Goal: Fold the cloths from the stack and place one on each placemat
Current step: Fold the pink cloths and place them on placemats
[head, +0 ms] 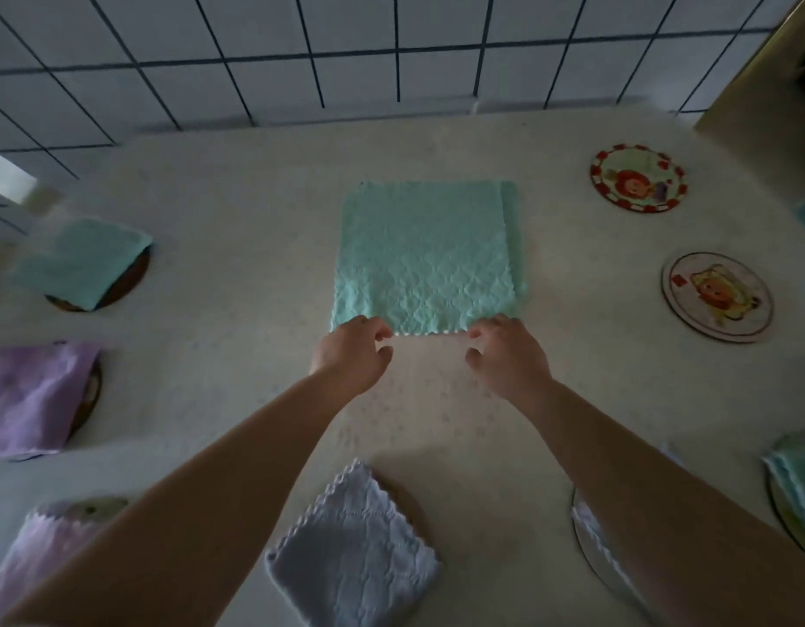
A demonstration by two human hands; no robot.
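Head view. A mint-green cloth [425,257] lies spread flat near the middle of the table [237,210], a second layer showing along its right edge. The left hand [352,355] pinches the cloth's near-left corner between thumb and curled fingers; the right hand [509,353] has its curled fingers at the near-right corner, though whether they actually grip the hem cannot be told. Bare tabletop lies between the cloth and the far edge, which meets a tiled wall [346,52], and on both sides of the cloth.

Toward the left edge, a folded green cloth [81,264] covers a dark round placemat [131,282]; nearer, a folded purple cloth [32,398] covers a second, and another purple cloth [38,549] sits at the near-left corner. A folded white cloth [353,549] lies at the near edge between the forearms.

Toward the right edge, two round placemats stand uncovered: a red-rimmed one [638,178] and a pale one [717,296], each printed with a cartoon figure. No writing on them is legible. A further green cloth [794,477] rests at the right edge.
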